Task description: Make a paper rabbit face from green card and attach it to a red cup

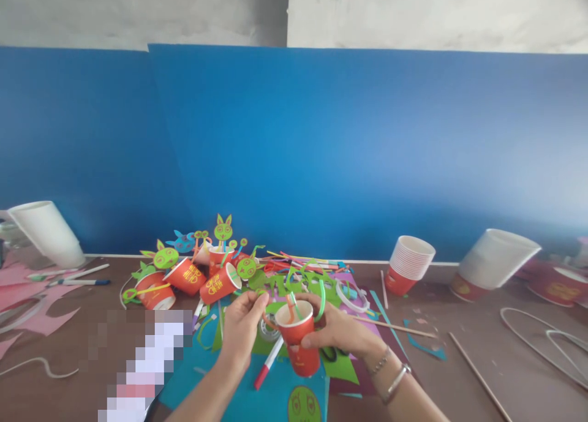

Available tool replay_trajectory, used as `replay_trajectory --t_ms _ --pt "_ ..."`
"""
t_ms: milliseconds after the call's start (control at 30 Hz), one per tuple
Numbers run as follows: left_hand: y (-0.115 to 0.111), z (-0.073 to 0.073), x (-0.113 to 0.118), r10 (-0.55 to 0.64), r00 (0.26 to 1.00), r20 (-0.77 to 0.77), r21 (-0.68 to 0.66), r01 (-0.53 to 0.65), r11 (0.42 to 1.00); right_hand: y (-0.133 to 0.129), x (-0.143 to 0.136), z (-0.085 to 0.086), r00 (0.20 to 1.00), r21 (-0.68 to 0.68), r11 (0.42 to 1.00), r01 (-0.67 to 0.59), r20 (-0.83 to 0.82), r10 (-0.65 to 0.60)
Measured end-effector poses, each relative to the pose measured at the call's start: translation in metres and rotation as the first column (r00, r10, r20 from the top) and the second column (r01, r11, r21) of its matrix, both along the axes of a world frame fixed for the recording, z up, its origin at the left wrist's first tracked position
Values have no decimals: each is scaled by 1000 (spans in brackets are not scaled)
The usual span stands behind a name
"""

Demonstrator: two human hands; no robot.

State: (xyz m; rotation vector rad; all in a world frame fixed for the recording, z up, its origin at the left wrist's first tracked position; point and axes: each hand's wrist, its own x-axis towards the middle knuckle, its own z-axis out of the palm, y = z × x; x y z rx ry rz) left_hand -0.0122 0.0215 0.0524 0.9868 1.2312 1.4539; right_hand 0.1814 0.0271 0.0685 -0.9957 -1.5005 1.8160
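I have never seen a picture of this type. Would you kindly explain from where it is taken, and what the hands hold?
There is no machine here: these are a person's bare hands. The only picture comes from a camera worn on the head, looking forward and down. The right hand holds a red paper cup with straws in it. The left hand is beside the cup; what its fingertips grip is unclear. On the brown table lie a blue sheet, a marker and a green paper face. A stack of cups stands to the right.
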Motion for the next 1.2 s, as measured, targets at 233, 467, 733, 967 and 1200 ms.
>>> replay_trajectory --t_ms 233,467,733,967,1200 --pt "5 6 -8 -73 997 5 -59 73 996 0 -2 -12 996 -65 996 63 -52 -66" --pt "-3 3 -10 -313 945 90 -132 323 937 -3 -18 -16 987 -7 992 124 -99 -125" --pt "-9 -6 -23 -251 966 -57 -220 233 947 -12 2 -13 803 370 928 -46 566 -186" --pt "-13 -20 -33 -150 976 -157 -143 127 981 -28 -12 -42 600 565 799 -206 718 -353" --pt "-7 -24 -35 89 770 -632 146 5 989 -28 -12 -52 599 595 776 -207 705 -381"
